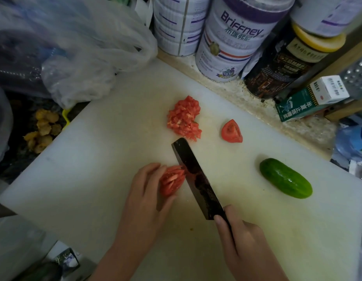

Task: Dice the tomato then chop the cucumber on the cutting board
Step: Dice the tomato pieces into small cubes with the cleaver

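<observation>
Head view: on the white plastic cutting board (95, 159), the left hand (145, 189) curls its fingers round a red, slit tomato piece (172, 180) just left of the dark broad cleaver (196, 179). Red tomato dice (184, 118) lie beyond the cleaver's tip, and a red uncut wedge (232, 131) lies to its right. The right hand (243, 246) grips the cleaver's handle. The whole green cucumber (285, 178) waits further right. Tomato dicing is in hand; the next move is likely crosswise cuts.

Red tomato (172, 180), green cucumber (285, 178), white cutting board (95, 169), black knife (196, 177).
</observation>
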`<state>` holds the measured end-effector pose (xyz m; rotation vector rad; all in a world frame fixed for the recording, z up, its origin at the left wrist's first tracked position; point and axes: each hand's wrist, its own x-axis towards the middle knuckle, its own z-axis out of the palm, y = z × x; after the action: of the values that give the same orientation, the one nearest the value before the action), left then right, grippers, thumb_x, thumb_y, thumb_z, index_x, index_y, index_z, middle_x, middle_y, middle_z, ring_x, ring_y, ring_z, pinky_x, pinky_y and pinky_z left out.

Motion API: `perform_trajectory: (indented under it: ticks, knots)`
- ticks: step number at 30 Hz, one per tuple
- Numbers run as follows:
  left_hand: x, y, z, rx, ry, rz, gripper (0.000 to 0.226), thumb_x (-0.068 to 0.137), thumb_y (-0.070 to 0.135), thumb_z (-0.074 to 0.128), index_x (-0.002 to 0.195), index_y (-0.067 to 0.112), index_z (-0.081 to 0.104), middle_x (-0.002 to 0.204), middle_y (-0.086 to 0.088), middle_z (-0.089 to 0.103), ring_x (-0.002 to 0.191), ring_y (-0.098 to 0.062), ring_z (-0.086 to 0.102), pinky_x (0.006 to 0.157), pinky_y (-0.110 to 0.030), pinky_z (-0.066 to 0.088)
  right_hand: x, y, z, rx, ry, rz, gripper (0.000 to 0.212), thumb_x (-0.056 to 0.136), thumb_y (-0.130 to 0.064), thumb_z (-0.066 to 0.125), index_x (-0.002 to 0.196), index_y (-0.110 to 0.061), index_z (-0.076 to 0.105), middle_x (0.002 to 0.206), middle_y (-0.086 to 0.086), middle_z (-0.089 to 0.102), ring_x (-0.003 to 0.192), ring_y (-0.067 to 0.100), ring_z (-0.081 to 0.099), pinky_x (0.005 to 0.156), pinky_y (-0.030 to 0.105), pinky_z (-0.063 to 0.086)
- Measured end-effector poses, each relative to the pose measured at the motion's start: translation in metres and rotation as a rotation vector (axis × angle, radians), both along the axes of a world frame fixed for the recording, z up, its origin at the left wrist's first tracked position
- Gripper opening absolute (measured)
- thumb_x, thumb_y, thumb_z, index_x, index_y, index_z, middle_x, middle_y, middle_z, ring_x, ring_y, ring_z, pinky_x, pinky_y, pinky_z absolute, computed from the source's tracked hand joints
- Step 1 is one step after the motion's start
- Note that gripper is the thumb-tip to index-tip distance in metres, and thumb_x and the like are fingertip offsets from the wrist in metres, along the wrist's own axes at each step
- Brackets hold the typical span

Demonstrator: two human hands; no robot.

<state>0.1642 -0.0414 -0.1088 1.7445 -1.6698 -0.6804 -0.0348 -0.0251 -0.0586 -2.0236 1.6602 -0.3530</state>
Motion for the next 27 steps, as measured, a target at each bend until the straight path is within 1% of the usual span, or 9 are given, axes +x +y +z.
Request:
perform_trajectory:
  ticks: [4, 9, 11, 14, 17, 20, 23, 25, 27]
  knots:
    - [-0.003, -0.001, -0.001, -0.019, -0.078, -0.035, 0.056, 0.083, 0.034, 0.059, 0.131, 0.005, 0.054, 0.132, -0.008, 0.052, 0.121, -0.018, 0.045, 0.11, -0.01, 0.02, 0.001, 0.001, 0.001, -0.004, 0.009, 0.011, 0.028, 0.099, -0.052, 0.026, 0.092, -0.029, 0.04, 0.048, -0.02, 0.018, 0.038, 0.003, 0.023, 0.037, 0.015, 0.017]
    - [-0.004, -0.001, -0.002, -0.065, -0.131, -0.035, 0.045, 0.09, 0.032, 0.064, 0.124, 0.002, 0.061, 0.12, -0.007, 0.061, 0.112, -0.018, 0.049, 0.104, -0.015, 0.03, 0.0, 0.003, 0.002, 0.017, -0.031, 0.028, 0.027, 0.099, -0.05, 0.028, 0.094, -0.028, 0.042, 0.05, -0.022, 0.018, 0.038, -0.004, 0.022, 0.04, 0.008, 0.014]
    - [-0.004, 0.0, -0.003, -0.082, -0.135, -0.032, 0.043, 0.091, 0.033, 0.058, 0.122, 0.003, 0.063, 0.119, -0.005, 0.062, 0.11, -0.019, 0.052, 0.102, -0.017, 0.034, -0.001, 0.004, 0.002, 0.028, -0.032, 0.024, 0.026, 0.099, -0.05, 0.028, 0.093, -0.028, 0.042, 0.05, -0.022, 0.019, 0.037, -0.003, 0.024, 0.04, 0.007, 0.013]
    - [-0.004, -0.001, -0.001, -0.082, -0.126, -0.032, 0.041, 0.088, 0.032, 0.058, 0.121, 0.006, 0.064, 0.118, -0.002, 0.061, 0.109, -0.018, 0.052, 0.102, -0.013, 0.032, -0.003, 0.003, 0.003, 0.006, -0.019, 0.012, 0.03, 0.099, -0.052, 0.026, 0.093, -0.028, 0.042, 0.048, -0.016, 0.025, 0.037, 0.004, 0.031, 0.037, 0.014, 0.017]
    - [-0.005, -0.002, -0.001, -0.084, -0.129, -0.03, 0.041, 0.087, 0.029, 0.063, 0.121, 0.008, 0.064, 0.118, 0.0, 0.06, 0.11, -0.016, 0.051, 0.103, -0.009, 0.028, -0.006, 0.0, 0.005, -0.04, -0.038, -0.038, 0.018, 0.095, -0.044, 0.037, 0.093, -0.027, 0.043, 0.046, -0.017, 0.024, 0.038, 0.003, 0.032, 0.037, 0.017, 0.021]
    - [-0.008, -0.004, -0.004, -0.113, -0.139, -0.016, 0.038, 0.087, 0.028, 0.065, 0.119, 0.008, 0.066, 0.117, 0.0, 0.063, 0.107, -0.019, 0.053, 0.099, -0.017, 0.038, -0.005, 0.003, 0.01, -0.035, -0.042, -0.038, 0.011, 0.093, -0.04, 0.04, 0.092, -0.029, 0.043, 0.046, -0.021, 0.022, 0.038, -0.005, 0.026, 0.038, 0.012, 0.02]
    - [-0.008, -0.005, -0.007, -0.143, -0.148, -0.004, 0.036, 0.084, 0.025, 0.068, 0.114, 0.006, 0.068, 0.114, -0.002, 0.065, 0.104, -0.02, 0.055, 0.094, -0.024, 0.043, 0.003, 0.009, 0.017, -0.046, -0.02, 0.002, 0.018, 0.097, -0.044, 0.034, 0.093, -0.03, 0.044, 0.048, -0.022, 0.019, 0.037, -0.007, 0.023, 0.038, 0.007, 0.018]
    - [-0.008, -0.005, -0.009, -0.151, -0.157, -0.007, 0.036, 0.084, 0.025, 0.067, 0.113, 0.005, 0.069, 0.114, -0.003, 0.065, 0.104, -0.02, 0.054, 0.092, -0.024, 0.043, 0.009, 0.012, 0.019, -0.047, 0.036, 0.005, 0.027, 0.1, -0.048, 0.025, 0.093, -0.03, 0.044, 0.05, -0.019, 0.019, 0.035, -0.001, 0.029, 0.038, 0.007, 0.016]
    - [-0.008, -0.005, -0.01, -0.161, -0.156, -0.008, 0.035, 0.084, 0.025, 0.067, 0.112, 0.004, 0.069, 0.113, -0.003, 0.065, 0.103, -0.02, 0.054, 0.092, -0.024, 0.043, 0.012, 0.015, 0.015, -0.053, 0.102, -0.016, 0.032, 0.1, -0.048, 0.022, 0.092, -0.028, 0.044, 0.05, -0.012, 0.026, 0.033, 0.01, 0.036, 0.035, 0.015, 0.018]
